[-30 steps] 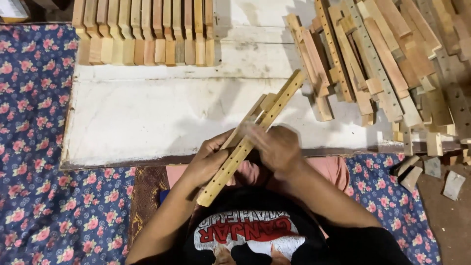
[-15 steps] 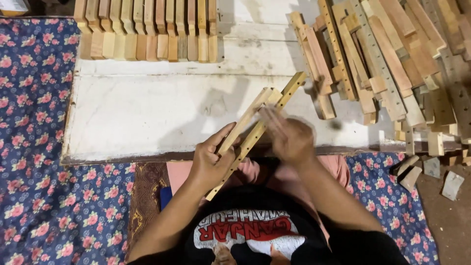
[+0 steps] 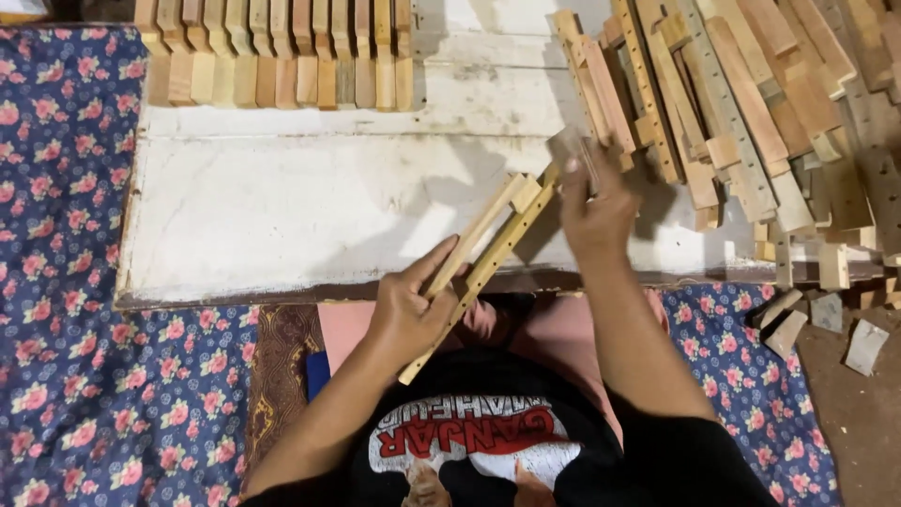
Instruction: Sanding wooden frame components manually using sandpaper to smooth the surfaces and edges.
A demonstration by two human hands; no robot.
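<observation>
My left hand (image 3: 410, 305) grips a bundle of long wooden slats (image 3: 493, 246), one with a row of small holes, held slanted from my lap up toward the right over the white board (image 3: 282, 207). At the upper end of the slats my right hand (image 3: 594, 208) is raised with its fingers up, holding a small blurred wooden piece (image 3: 572, 150). It is close to the pile of loose wooden strips and blocks (image 3: 723, 103) at the right.
A neat row of short wooden blocks (image 3: 272, 56) lies along the far edge of the board. Blue floral cloth (image 3: 66, 282) covers the floor left and right. Small wood offcuts (image 3: 826, 310) lie on bare floor at the right.
My right hand has left the middle of the slats and moved up and right toward the pile. The slats have tipped a little flatter in my left hand.
</observation>
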